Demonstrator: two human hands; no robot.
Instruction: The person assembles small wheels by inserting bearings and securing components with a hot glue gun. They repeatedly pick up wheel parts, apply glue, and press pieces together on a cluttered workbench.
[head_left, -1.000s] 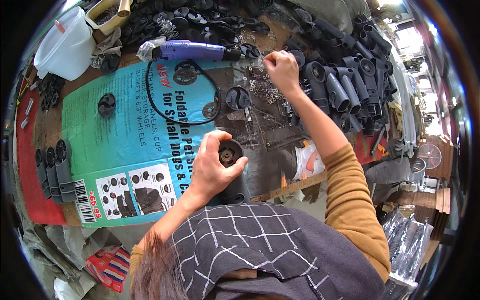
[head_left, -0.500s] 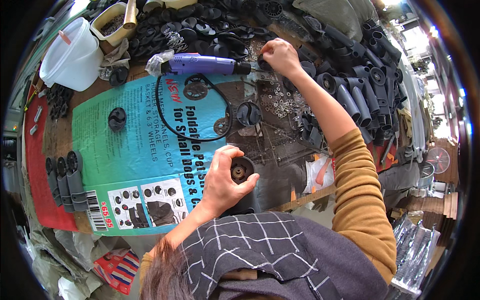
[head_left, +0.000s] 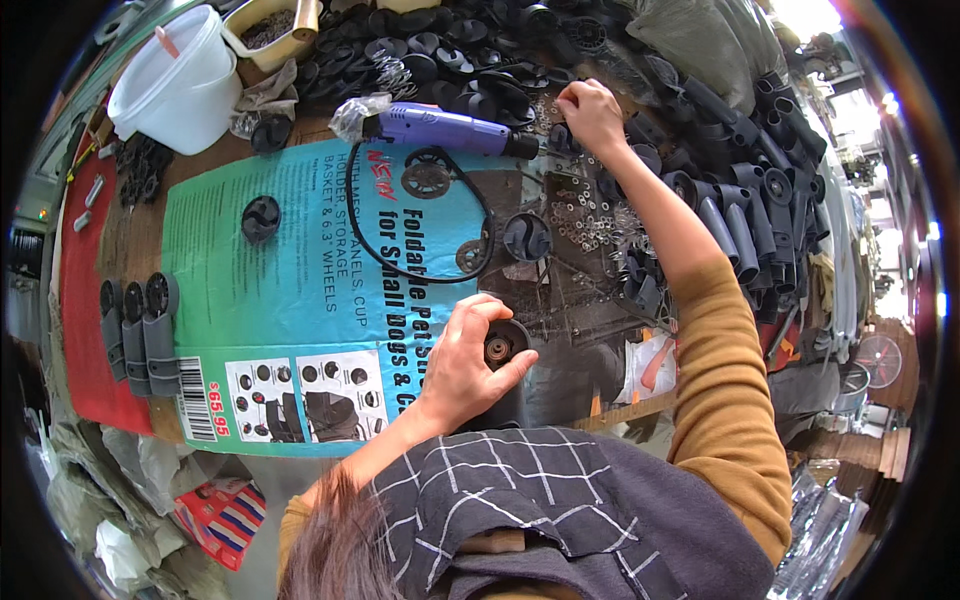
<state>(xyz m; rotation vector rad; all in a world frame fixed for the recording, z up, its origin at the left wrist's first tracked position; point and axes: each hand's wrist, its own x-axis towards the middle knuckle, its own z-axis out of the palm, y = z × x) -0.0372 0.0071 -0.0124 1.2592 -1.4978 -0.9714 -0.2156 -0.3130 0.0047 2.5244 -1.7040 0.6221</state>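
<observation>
Near the front edge of the table, my left hand [head_left: 462, 362] is wrapped round a black plastic fitting [head_left: 518, 342] with a round open end facing up. A copper-coloured ring or spring sits deep in its socket. My right hand [head_left: 592, 112] reaches to the far side, fingertips pinched together above small dark parts; anything between them is too small to make out. Just left of it lies a purple power screwdriver [head_left: 440, 130] with a black cord. Below the right hand, small metal nuts [head_left: 585, 225] are scattered. A black round wheel-like cap [head_left: 527, 237] lies between my hands.
A flattened blue-green printed carton [head_left: 300, 300] covers the table, bearing another black cap [head_left: 261, 218]. Several grey-black fittings [head_left: 160, 340] stand at left. A white bucket [head_left: 180, 85] and yellow tub [head_left: 262, 40] stand far left. Black tubular parts [head_left: 740, 235] are heaped at right.
The whole view has shifted, so the table appears farther right. My right fingertips have moved slightly away from the small dark round part beside the screwdriver tip. My left hand keeps its hold.
</observation>
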